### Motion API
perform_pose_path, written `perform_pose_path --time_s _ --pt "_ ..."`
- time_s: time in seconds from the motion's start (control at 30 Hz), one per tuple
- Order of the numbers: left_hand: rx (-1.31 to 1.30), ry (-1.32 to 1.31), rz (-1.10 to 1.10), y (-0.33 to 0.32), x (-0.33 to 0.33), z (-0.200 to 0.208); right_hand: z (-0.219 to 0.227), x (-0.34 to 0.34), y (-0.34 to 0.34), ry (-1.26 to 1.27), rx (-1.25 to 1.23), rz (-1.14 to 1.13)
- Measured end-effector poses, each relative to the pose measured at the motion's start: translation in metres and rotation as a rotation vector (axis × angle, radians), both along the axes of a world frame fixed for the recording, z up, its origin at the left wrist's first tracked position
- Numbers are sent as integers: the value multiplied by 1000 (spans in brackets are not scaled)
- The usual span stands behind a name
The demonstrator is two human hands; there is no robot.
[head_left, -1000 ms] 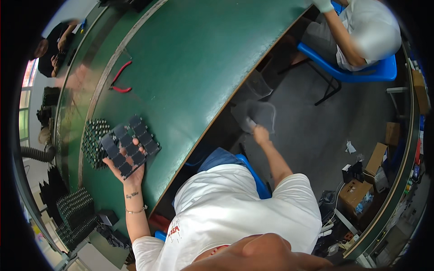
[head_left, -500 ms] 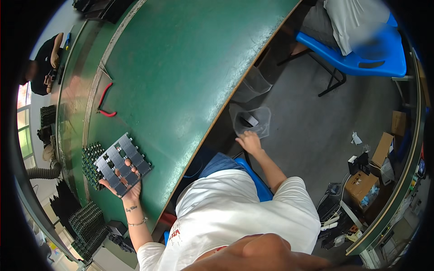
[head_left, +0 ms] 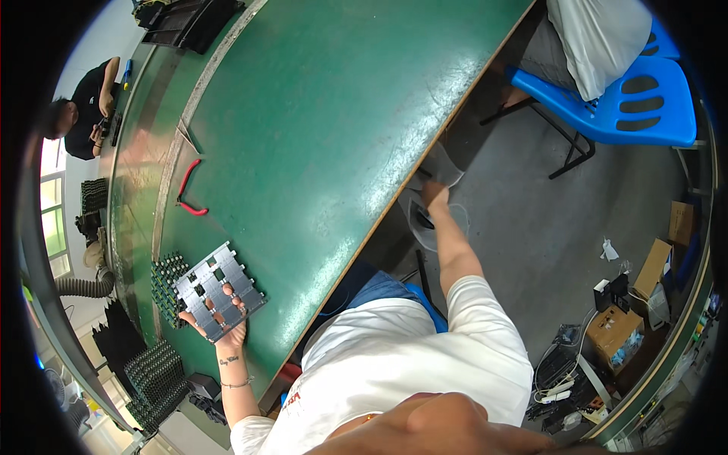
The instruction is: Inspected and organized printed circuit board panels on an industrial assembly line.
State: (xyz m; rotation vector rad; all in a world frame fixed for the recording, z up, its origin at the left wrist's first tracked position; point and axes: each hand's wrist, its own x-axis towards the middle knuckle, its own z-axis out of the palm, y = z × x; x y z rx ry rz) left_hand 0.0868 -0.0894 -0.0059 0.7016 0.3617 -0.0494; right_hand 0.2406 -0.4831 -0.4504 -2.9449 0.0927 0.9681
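A flat grey metal panel with rectangular cut-outs (head_left: 218, 292) is pinned on the green bench top (head_left: 318, 129) by the spread left hand (head_left: 221, 327), long axis slanting away. The right hand (head_left: 434, 196) reaches into a clear plastic bag (head_left: 432, 171) below the bench edge; its grip cannot be told.

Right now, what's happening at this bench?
A person seated at the green table rests the left hand on a grey slotted panel lying flat near the table's edge. The right hand reaches down beside the table into a clear plastic bag by the floor; what it grips, if anything, is unclear. Red-handled cutters lie untouched farther up the table. Another person works at the far end.
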Motion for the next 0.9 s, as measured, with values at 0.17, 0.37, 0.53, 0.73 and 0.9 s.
perform_pose_path --time_s 0.17,0.37,0.53,0.73,0.9 --pt "-6 -2 -33 0 4 1 -11 -61 51 -323 134 124" --pt "15 -20 -1 -4 3 1 2 -80 63 -354 125 90" --pt "-10 -16 -42 -4 6 3 6 -71 53 -350 128 88" --pt "-34 -24 -80 -1 7 1 9 -60 38 -380 119 88" --pt "-15 -77 -89 1 6 -3 17 -3 -4 -397 87 134"
